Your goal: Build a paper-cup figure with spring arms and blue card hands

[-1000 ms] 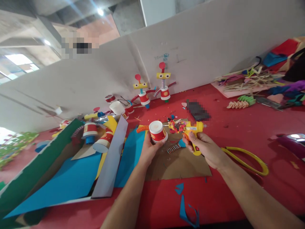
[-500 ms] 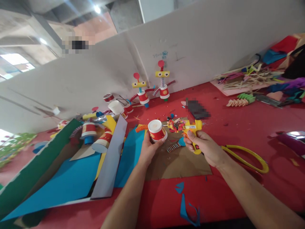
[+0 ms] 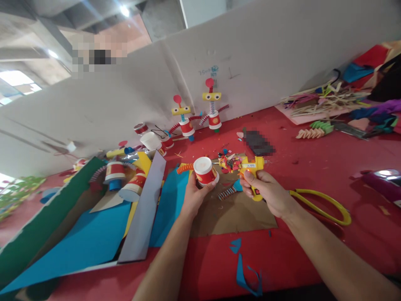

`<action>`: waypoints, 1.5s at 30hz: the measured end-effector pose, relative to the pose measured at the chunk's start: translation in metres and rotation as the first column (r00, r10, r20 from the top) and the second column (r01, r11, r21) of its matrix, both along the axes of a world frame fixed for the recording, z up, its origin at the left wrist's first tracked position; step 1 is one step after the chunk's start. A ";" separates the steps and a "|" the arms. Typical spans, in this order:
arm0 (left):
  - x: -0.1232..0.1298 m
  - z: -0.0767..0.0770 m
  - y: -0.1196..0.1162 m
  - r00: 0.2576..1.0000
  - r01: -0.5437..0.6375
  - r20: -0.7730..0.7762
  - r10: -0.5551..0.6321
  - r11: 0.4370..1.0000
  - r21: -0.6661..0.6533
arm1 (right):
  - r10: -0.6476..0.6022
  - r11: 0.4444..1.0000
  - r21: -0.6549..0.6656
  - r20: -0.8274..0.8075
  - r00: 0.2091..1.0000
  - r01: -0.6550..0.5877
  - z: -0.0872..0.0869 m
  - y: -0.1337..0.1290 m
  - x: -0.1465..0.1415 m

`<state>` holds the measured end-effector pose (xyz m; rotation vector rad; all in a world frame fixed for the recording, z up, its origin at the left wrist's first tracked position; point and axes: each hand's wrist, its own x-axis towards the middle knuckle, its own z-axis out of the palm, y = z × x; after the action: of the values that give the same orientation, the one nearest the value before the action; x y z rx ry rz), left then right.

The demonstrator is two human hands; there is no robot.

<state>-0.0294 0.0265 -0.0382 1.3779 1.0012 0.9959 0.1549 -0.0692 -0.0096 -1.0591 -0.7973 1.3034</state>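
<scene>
My left hand (image 3: 196, 192) is wrapped round a red and white paper cup (image 3: 205, 170), its white base facing up. An orange folded paper spring (image 3: 184, 168) sticks out at the cup's left side. In my right hand (image 3: 266, 188) is a yellow glue gun (image 3: 255, 167), its front end pointing left towards the cup and covered in coloured scraps. Whether the nozzle touches the cup is too small to tell. Below lies a brown board (image 3: 232, 217), with a striped paper spring (image 3: 227, 193) joined to a blue piece between my hands.
Two cup figures (image 3: 187, 127) stand by the grey partition (image 3: 250, 54). An open box (image 3: 142, 217) with blue sheets and cup figures is on the left. A dark phone (image 3: 258, 142), yellow-handled scissors (image 3: 338, 209) and paper strips (image 3: 332, 100) lie to the right.
The whole view has shifted slightly. My hands keep nearly the same pose, with the cup and the glue gun still held close together.
</scene>
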 end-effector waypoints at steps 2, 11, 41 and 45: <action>0.000 0.000 0.000 1.000 -0.001 -0.008 0.001 1.000 0.003 | 0.005 1.000 -0.008 0.006 1.000 -0.005 0.000 0.000 0.000; 0.001 0.000 -0.001 1.000 -0.016 -0.012 0.016 1.000 0.001 | 0.001 1.000 -0.008 0.003 1.000 -0.001 -0.002 0.001 0.000; 0.000 0.001 0.000 0.999 -0.014 -0.052 0.015 1.000 0.016 | -0.009 1.000 -0.008 -0.028 1.000 0.008 0.000 0.001 -0.001; 0.000 0.001 0.000 0.998 -0.017 -0.064 0.018 1.000 0.009 | -0.010 1.000 -0.006 -0.017 1.000 0.010 -0.001 0.000 0.000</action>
<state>-0.0292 0.0269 -0.0376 1.4181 1.0593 0.9751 0.1547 -0.0694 -0.0105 -1.0536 -0.7747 1.3052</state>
